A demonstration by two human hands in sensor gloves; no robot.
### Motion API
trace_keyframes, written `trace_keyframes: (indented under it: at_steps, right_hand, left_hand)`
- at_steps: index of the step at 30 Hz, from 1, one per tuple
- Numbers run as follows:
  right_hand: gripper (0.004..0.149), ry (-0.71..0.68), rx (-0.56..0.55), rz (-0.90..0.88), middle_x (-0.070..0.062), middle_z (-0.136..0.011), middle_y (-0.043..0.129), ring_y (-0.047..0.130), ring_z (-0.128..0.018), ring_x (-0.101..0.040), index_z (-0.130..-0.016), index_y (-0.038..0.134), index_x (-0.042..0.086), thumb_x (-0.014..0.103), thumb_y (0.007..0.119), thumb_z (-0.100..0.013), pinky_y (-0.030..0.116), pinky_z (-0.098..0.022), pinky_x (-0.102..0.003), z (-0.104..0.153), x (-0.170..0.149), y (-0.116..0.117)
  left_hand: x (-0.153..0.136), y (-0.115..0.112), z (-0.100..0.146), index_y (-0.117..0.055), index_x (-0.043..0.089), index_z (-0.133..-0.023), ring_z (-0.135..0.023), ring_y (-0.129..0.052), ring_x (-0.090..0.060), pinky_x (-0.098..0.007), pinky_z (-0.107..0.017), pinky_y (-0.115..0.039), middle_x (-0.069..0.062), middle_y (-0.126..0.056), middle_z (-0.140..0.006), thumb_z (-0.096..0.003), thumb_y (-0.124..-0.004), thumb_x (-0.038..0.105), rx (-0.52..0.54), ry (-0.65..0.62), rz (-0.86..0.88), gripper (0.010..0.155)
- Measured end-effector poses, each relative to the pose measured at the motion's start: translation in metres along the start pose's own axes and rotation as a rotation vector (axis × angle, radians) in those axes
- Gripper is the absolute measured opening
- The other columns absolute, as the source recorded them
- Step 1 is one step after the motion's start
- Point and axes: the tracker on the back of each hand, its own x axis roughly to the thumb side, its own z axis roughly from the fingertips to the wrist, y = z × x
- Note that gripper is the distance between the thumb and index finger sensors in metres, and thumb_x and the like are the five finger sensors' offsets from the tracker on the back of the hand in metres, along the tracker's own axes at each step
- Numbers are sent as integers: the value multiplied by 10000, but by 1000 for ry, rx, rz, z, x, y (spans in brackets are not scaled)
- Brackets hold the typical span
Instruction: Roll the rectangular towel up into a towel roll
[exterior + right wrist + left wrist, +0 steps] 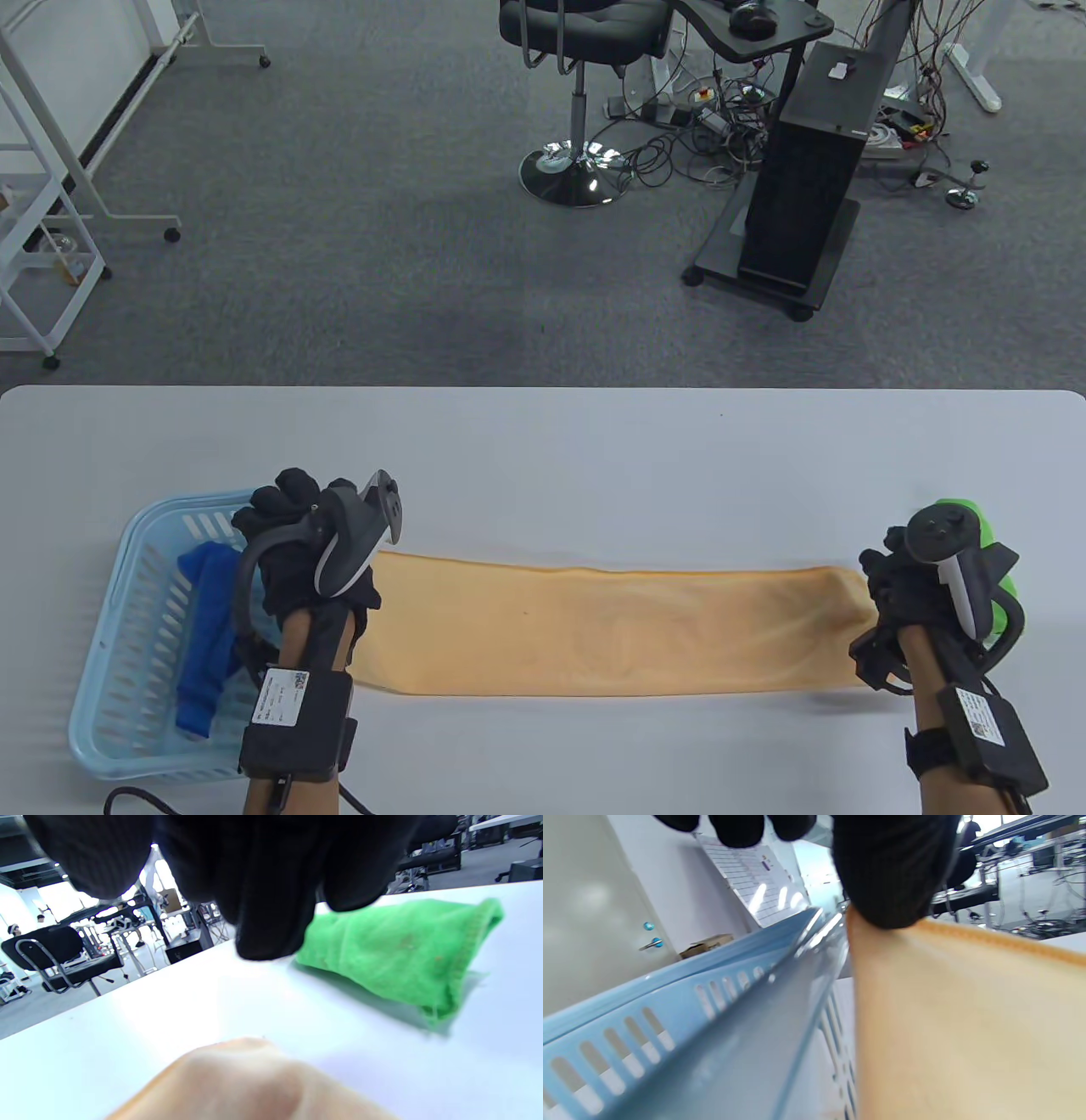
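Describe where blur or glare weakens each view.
Table view: sharp, evenly lit. Left wrist view: blue basket rim smeared, with white glare streaks; orange towel soft. Right wrist view: near orange towel fold out of focus, green cloth clearer.

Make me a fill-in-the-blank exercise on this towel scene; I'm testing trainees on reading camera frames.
1. The towel stretched between the left hand and the right hand is ____ in colour.
2. The blue cloth lies inside the light blue ____.
3. The rolled cloth on the table beyond the right hand is ____.
4. The orange towel's end at the basket is held by the ____ hand.

Missing words: orange; basket; green; left
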Motion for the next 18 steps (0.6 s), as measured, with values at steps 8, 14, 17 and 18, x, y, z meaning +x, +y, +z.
trace_keyframes:
  at_steps: [8,14,17,18]
  right_hand:
    - [681,-91,29,34,-119,-884,750,960,-640,-235,-919,720,190,441,791,-291,724,-582,-520,29,29,-16]
    - [673,-189,55,66,-128,-903,731,940,-676,-254,-923,723,185,442,787,-304,704,-596,-535,51,58,-13]
    - [672,-216,81,91,-129,-907,728,934,-686,-257,-924,723,185,442,786,-305,698,-601,-538,56,72,-7]
    - [671,-222,94,101,-128,-909,724,931,-692,-257,-924,722,187,442,784,-306,697,-602,-538,58,76,-4]
  left_hand:
    - [10,10,5,-1003,323,-702,-1063,-367,-406,-649,-752,-343,-61,-521,-1161,-321,-670,552,-11,-104,-92,555]
    - [4,13,3,-727,409,-994,-1068,-309,-411,-650,-755,-307,-97,-437,-1180,-350,-697,541,-50,-67,-60,659]
    - [6,19,5,-482,573,-990,-1070,-295,-386,-626,-764,-313,-52,-319,-1181,-414,-813,342,-22,-122,-93,704]
    - [8,19,5,-513,588,-941,-1068,-297,-378,-623,-762,-315,-39,-322,-1170,-428,-810,285,-21,-172,-84,666]
